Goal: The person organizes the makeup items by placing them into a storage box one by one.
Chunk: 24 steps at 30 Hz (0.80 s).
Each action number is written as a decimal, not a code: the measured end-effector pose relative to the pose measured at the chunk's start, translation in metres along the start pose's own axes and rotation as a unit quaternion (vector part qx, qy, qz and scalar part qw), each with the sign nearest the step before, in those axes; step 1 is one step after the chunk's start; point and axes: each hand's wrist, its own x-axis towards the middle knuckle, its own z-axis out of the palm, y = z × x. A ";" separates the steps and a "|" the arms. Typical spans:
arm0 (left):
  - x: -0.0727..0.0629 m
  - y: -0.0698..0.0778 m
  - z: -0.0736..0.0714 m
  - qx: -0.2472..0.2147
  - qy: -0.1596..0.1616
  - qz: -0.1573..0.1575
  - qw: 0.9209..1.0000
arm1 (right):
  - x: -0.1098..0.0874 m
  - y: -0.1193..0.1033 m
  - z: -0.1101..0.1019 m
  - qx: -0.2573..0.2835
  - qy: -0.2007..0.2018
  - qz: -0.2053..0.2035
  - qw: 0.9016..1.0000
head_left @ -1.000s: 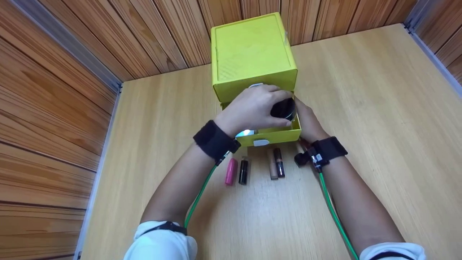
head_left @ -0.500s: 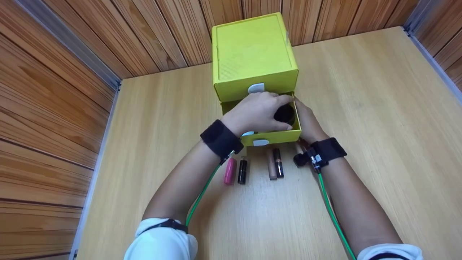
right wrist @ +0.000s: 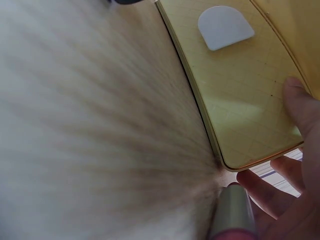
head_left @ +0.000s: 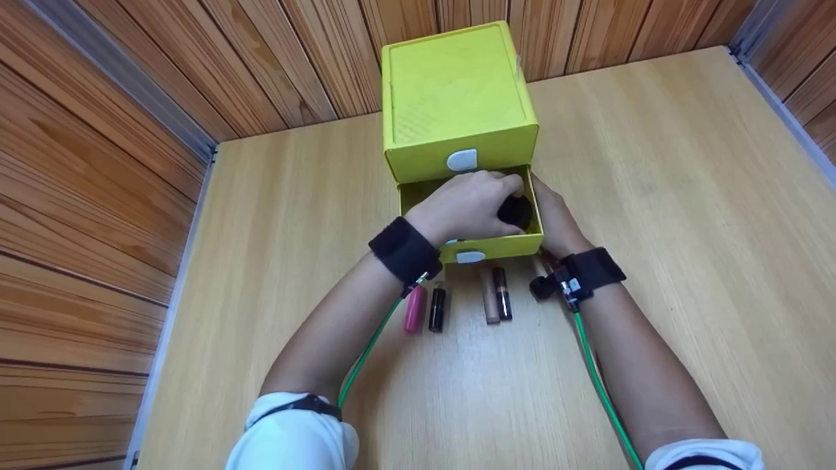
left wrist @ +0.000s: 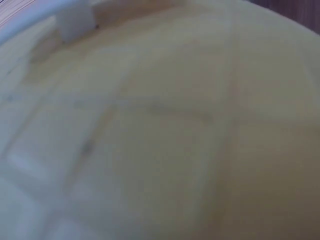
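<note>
My left hand reaches into the pulled-out lower drawer of a yellow box. Its thumb and fingers grip a black round jar-like thing, low at the drawer's right side and partly covered by the hand. Beside the drawer's right wall rests my right hand. In the right wrist view its thumb overlaps the drawer's upper edge and the fingers lie spread along the side. The left wrist view has only a blurred yellow surface close up.
In front of the drawer lie a pink tube, a black lipstick-like tube, a beige tube and a dark tube. A pale tube with a pink end is near the right hand. Wood-panelled walls edge the table.
The left hand has lowered the black round thing deeper into the drawer, shifting slightly toward the drawer's front. The right hand stays at the drawer's side.
</note>
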 end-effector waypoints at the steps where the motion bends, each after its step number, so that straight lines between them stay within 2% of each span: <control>1: 0.000 0.000 0.000 -0.002 0.001 0.001 1.000 | 0.000 0.000 0.000 0.002 0.000 -0.001 1.000; 11: 0.001 0.000 0.003 -0.041 0.002 0.016 0.999 | -0.001 0.000 0.000 0.023 0.004 0.007 1.000; 24: -0.006 -0.003 0.001 -0.085 -0.011 0.061 0.994 | 0.000 0.002 -0.001 -0.001 -0.004 -0.008 1.000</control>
